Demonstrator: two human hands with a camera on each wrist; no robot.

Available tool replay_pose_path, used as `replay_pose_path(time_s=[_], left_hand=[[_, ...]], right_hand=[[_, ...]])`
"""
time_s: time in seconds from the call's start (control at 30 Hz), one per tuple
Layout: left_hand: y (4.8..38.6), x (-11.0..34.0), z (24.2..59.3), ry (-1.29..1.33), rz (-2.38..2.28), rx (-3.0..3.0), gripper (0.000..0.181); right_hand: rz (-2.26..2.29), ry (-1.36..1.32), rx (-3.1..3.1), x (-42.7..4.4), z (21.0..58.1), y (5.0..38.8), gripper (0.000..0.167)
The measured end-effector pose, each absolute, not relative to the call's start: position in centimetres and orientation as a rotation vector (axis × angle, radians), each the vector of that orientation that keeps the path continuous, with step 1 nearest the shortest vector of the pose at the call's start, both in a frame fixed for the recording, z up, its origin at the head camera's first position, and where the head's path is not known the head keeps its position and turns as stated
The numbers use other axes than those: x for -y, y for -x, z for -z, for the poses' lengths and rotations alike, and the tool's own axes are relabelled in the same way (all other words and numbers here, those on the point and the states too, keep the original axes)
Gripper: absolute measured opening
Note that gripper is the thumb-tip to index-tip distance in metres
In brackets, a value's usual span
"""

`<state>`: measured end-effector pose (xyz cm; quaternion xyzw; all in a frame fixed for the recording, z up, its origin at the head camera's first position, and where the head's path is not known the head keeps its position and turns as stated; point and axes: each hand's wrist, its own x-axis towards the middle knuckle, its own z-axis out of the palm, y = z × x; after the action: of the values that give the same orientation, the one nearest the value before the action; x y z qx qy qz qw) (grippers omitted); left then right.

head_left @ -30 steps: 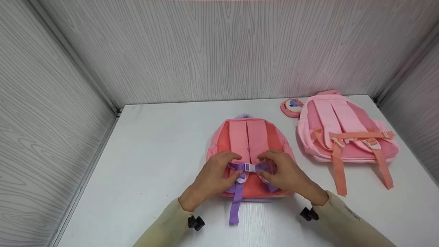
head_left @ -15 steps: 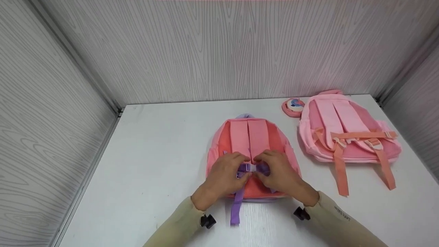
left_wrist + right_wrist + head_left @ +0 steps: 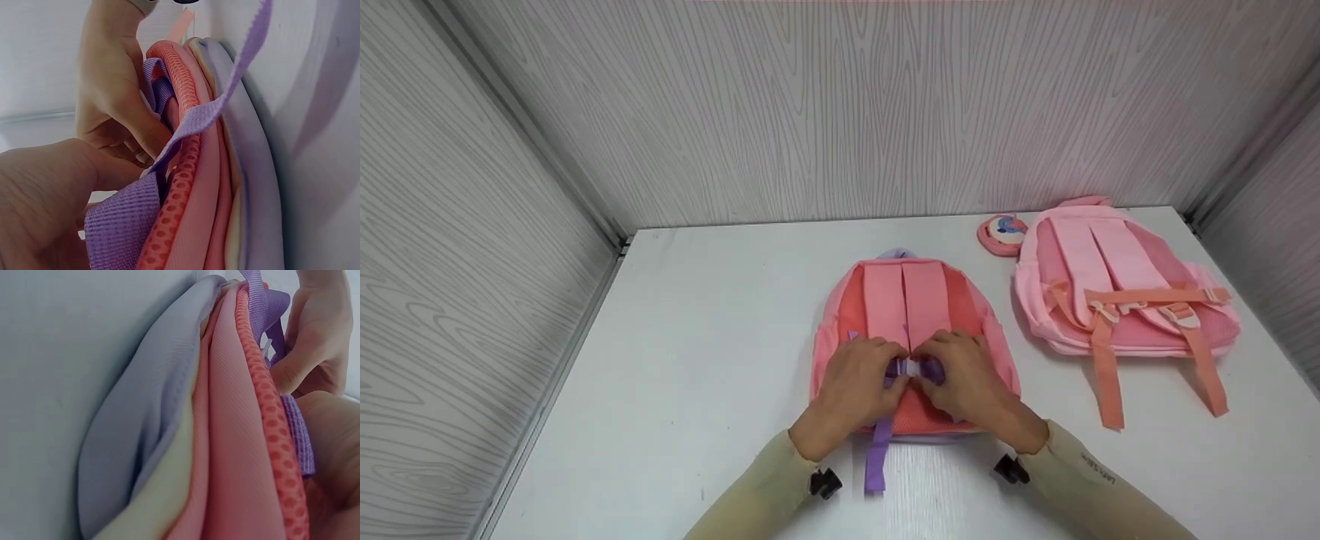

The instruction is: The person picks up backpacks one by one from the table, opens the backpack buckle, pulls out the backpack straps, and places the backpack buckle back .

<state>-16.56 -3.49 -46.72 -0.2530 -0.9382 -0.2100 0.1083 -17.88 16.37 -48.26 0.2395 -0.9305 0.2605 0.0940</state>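
Observation:
A coral and pink backpack [image 3: 885, 300] lies on the white table with its shoulder straps facing up. Across its lower half runs a purple strap [image 3: 126, 219] with a white buckle [image 3: 913, 367] in its middle. My left hand [image 3: 859, 382] pinches the left side of the buckle between thumb and fingers. From the right, my right hand [image 3: 967, 375] pinches the other side, its fingertips close to those of the left. Both hands cover much of the buckle and strap. A loose purple strap end [image 3: 876, 465] hangs over the backpack's bottom edge onto the table.
To the right lies a second, lighter pink backpack [image 3: 1102, 255] with orange straps [image 3: 1106, 382] trailing toward the front. Beside its top left sits a small round pink pouch [image 3: 1003, 234] with a blue and white picture. Grey wood-grain panels [image 3: 840, 112] enclose the table's back and sides.
My two hands have drawn closer together along the purple strap, moving in from both sides onto the white buckle. Both backpacks stay where they were on the table.

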Motion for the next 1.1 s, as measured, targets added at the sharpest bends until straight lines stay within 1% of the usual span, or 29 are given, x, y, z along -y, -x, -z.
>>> replay_pose_path(time_s=[0.53, 1.1], left_hand=[[16.6, 3.8, 46.6, 0.736, 0.716, 2.757, 0.022], [16.9, 4.6, 46.7, 0.779, 0.825, 2.701, 0.023]], right_hand=[[-0.819, -0.709, 2.737, -16.6, 48.3, 17.6, 0.025], [-0.878, -0.817, 2.635, -17.1, 47.0, 17.6, 0.026]])
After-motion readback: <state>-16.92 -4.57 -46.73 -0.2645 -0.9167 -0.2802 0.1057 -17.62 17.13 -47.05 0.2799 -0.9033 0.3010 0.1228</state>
